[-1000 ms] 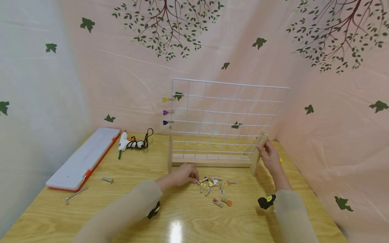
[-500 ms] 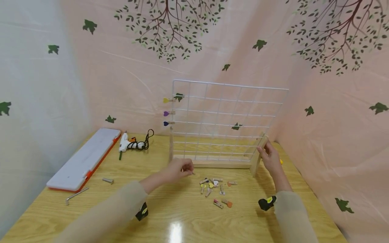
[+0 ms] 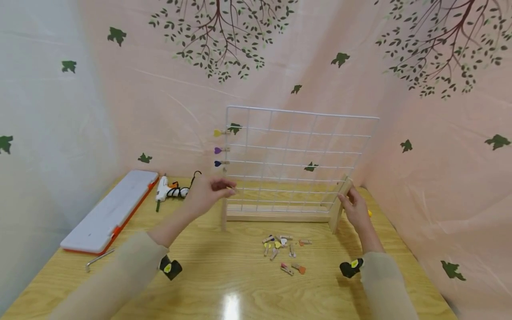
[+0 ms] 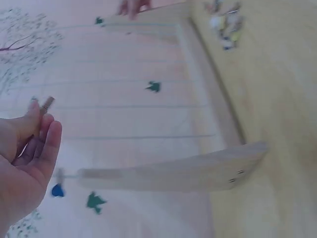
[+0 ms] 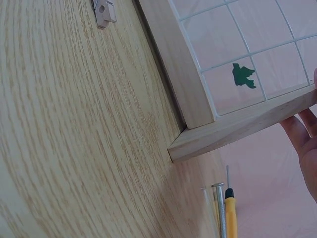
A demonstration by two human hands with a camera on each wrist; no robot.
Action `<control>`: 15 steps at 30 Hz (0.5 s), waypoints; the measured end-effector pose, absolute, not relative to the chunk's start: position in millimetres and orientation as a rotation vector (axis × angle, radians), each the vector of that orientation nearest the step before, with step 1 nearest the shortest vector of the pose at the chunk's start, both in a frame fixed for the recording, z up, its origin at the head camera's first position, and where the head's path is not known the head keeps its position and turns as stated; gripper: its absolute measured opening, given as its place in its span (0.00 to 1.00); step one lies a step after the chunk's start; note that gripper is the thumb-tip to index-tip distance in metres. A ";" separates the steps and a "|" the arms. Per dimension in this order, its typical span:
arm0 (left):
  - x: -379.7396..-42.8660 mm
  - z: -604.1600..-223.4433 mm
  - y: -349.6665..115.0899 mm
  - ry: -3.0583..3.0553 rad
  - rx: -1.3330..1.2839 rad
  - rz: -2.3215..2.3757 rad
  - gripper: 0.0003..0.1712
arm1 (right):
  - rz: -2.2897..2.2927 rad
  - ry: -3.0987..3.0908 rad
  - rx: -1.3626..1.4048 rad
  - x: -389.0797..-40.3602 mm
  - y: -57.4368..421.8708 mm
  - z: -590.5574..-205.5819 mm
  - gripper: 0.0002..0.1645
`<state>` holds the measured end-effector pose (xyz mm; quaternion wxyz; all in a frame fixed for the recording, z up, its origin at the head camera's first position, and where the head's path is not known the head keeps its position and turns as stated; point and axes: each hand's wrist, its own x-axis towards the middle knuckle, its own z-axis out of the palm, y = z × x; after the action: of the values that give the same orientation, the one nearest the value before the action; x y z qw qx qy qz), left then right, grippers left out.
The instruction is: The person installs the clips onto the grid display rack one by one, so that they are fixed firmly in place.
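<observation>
In the head view my left hand (image 3: pixel 206 193) is raised beside the left edge of a white wire grid (image 3: pixel 302 111). Thumb and fingertips pinch a small wooden clothespin (image 4: pixel 48 103), best seen in the left wrist view. My right hand (image 3: pixel 356 209) grips the right wooden upright (image 3: pixel 335 213) of the stand that bears the grid. Clipped along the grid's left wire are clothespins with a yellow heart (image 3: pixel 217 133), a purple heart (image 3: pixel 218 150) and a dark blue heart (image 3: pixel 218 163). Several loose heart clothespins (image 3: pixel 274 254) lie on the table before the stand.
At the left lie a white case (image 3: pixel 112 209) with an orange edge, a corded glue gun (image 3: pixel 162 189) and a hex key (image 3: pixel 98 260). Past the right upright are a yellow-handled screwdriver (image 5: pixel 231 218) and a long bolt (image 5: pixel 221 208). Patterned cloth hangs behind.
My left hand has lifted from the loose clothespins, taking one with it, and moved up and left to the grid's left side. My right hand stays on the upright.
</observation>
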<state>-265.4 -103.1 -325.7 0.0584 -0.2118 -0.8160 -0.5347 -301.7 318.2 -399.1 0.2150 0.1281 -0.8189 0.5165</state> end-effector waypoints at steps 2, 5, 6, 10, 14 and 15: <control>-266.3 -307.9 -109.7 -2.375 -0.601 -1.592 0.11 | 1.422 -2.281 0.349 -301.6 317.7 -398.3 0.23; -266.6 -278.9 -116.3 -2.224 -0.560 -1.581 0.11 | 1.407 -2.298 0.342 -301.9 317.8 -398.5 0.23; -267.3 -269.8 -118.0 -2.185 -0.544 -1.569 0.11 | 1.403 -2.299 0.343 -302.2 317.8 -398.9 0.23; -282.4 -246.6 -123.5 -2.082 -0.439 -1.567 0.11 | 1.402 -2.300 0.350 -305.5 319.7 -402.0 0.24; -303.5 -236.0 -126.4 -2.056 -0.310 -1.572 0.13 | 1.415 -2.296 0.336 -313.5 325.6 -409.3 0.24; -307.6 -233.7 -126.7 -2.053 -0.285 -1.576 0.13 | 1.414 -2.298 0.332 -315.5 327.2 -411.4 0.24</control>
<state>-307.6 -126.7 -233.7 0.2659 -0.1054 -0.7602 -0.5834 -315.5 327.2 -411.4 0.2102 0.1194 -0.8265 0.5084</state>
